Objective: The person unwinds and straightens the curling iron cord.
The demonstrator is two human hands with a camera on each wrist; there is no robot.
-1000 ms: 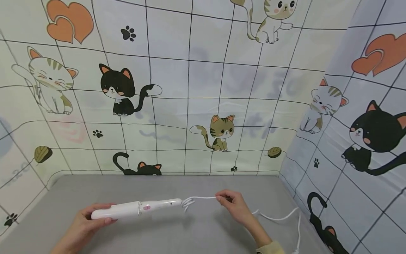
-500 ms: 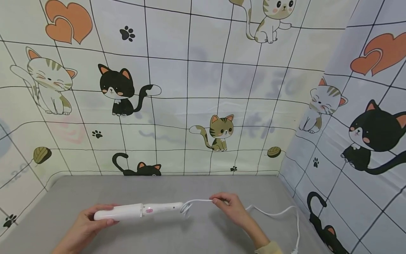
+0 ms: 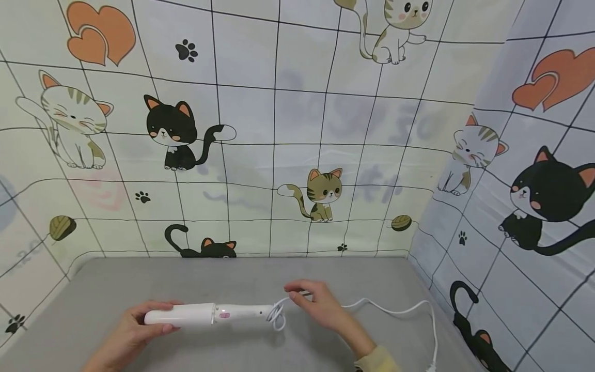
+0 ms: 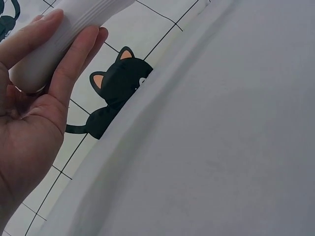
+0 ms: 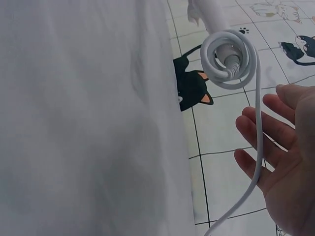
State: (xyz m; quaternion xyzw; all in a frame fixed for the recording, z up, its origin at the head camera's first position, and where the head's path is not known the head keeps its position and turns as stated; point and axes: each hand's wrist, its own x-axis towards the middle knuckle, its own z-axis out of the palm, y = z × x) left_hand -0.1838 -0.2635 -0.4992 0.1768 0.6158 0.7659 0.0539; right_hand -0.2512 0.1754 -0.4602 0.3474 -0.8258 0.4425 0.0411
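Observation:
A white corded hair styler (image 3: 195, 314), with a thick rounded barrel and a thinner handle bearing a pink switch (image 3: 225, 315), is held level above the grey surface. My left hand (image 3: 139, 328) grips its barrel end between thumb and fingers. In the left wrist view the thumb and fingers lie on opposite sides of the barrel (image 4: 59, 37). White cord (image 5: 259, 113) leaves the handle in several loose loops (image 3: 277, 313). My right hand (image 3: 321, 305) is beside the loops, fingers loosely extended; in the right wrist view the cord runs across them without being pinched.
The grey cloth-covered surface (image 3: 209, 279) reaches back to a curtain (image 3: 251, 170) printed with cats and grid lines. More curtain (image 3: 492, 217) stands at the right. The cord's far stretch (image 3: 409, 310) curves over the right side toward the front edge.
My right hand has moved left along the cord toward the handle, and its pinch on the cord has loosened. The styler has shifted slightly right and down in my left hand; the loops hang lower.

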